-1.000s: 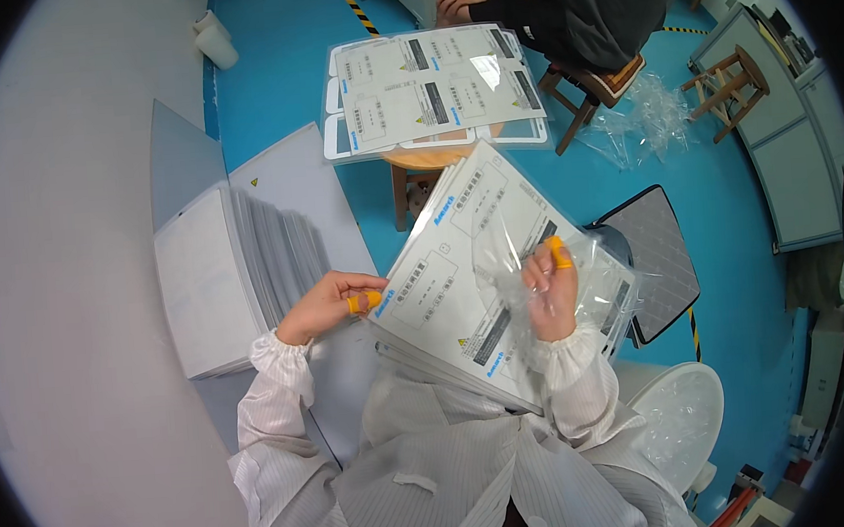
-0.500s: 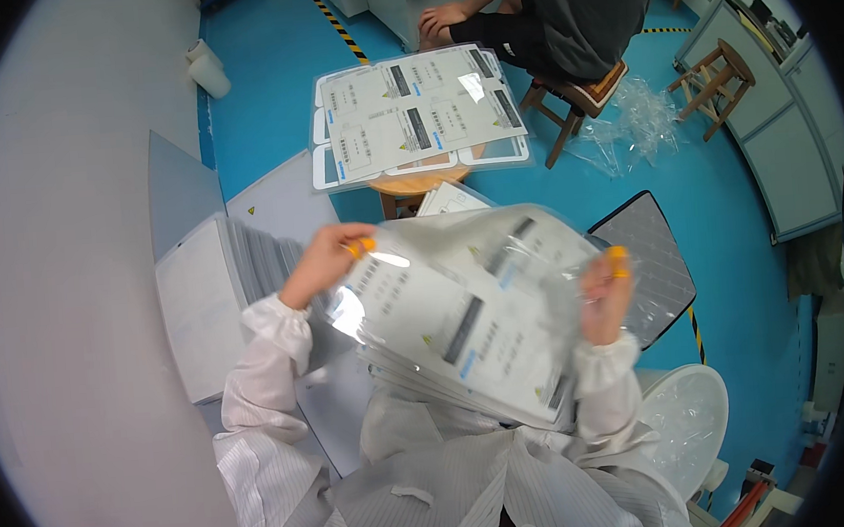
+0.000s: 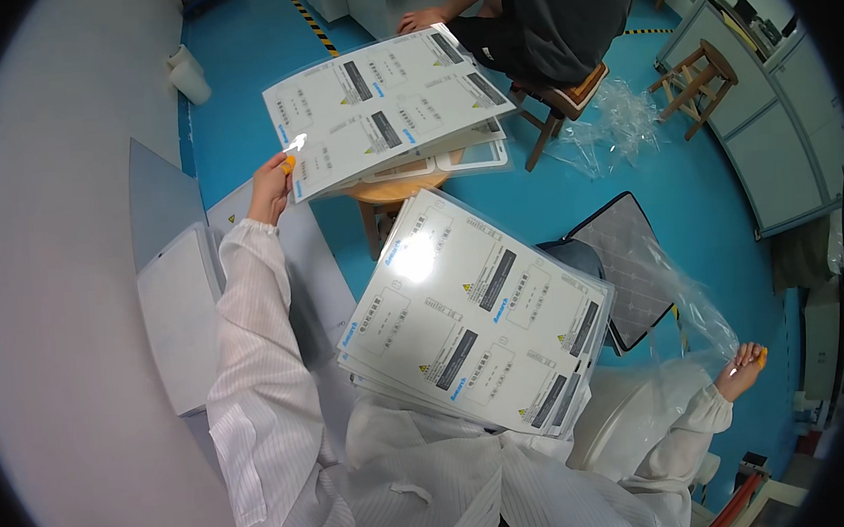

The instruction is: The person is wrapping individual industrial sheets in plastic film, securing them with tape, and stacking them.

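My left hand, with a yellow-orange finger cot, pinches the near left corner of a printed label sheet. That sheet hangs tilted over other sheets on a round wooden stool. Far out to the right, my closed right hand, also wearing a cot, grips a crumpled clear plastic film that trails back toward the grey mat. Across my lap lies a slightly fanned stack of similar label sheets, white with dark bars and small yellow triangles; glare covers part of the top one.
A white bin stands right of my lap, partly behind the film. A dark-edged grey quilted mat lies beyond. Left is a pale stack. A seated person, loose film and a wooden stool are farther off.
The clear film has come away from the sheet and moved right with my right hand. My left hand has carried the sheet forward and left, above the stool. The lap stack is now uncovered.
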Tool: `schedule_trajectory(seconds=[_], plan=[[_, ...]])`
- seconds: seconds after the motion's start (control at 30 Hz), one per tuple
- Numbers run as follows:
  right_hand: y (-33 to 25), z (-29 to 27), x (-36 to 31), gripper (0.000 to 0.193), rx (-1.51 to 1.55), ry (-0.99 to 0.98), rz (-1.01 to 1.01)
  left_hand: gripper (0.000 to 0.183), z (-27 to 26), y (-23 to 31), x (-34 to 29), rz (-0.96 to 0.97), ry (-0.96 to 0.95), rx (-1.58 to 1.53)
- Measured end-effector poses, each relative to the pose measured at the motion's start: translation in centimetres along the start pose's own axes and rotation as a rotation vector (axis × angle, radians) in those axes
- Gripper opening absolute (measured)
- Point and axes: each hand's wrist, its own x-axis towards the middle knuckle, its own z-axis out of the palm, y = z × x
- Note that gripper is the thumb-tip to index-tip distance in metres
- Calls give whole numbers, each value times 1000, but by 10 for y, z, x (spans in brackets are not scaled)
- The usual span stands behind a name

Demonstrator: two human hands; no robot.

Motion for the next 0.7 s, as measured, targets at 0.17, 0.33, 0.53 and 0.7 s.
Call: schedule_trajectory(seconds=[0.17, 0.33, 0.53, 0.7], plan=[[-1, 18, -23, 28, -36, -94, -23, 30, 36, -15, 16, 32, 27, 163], [-10, 34, -43, 27, -50, -100, -53, 21, 32, -29, 40, 150, 122, 375], [-12, 47, -55, 27, -37, -190, -39, 17, 45, -25, 29, 291, 302, 695], [-10, 64, -70, 22, 19, -302, 7, 20, 47, -22, 5, 461, 430, 947]])
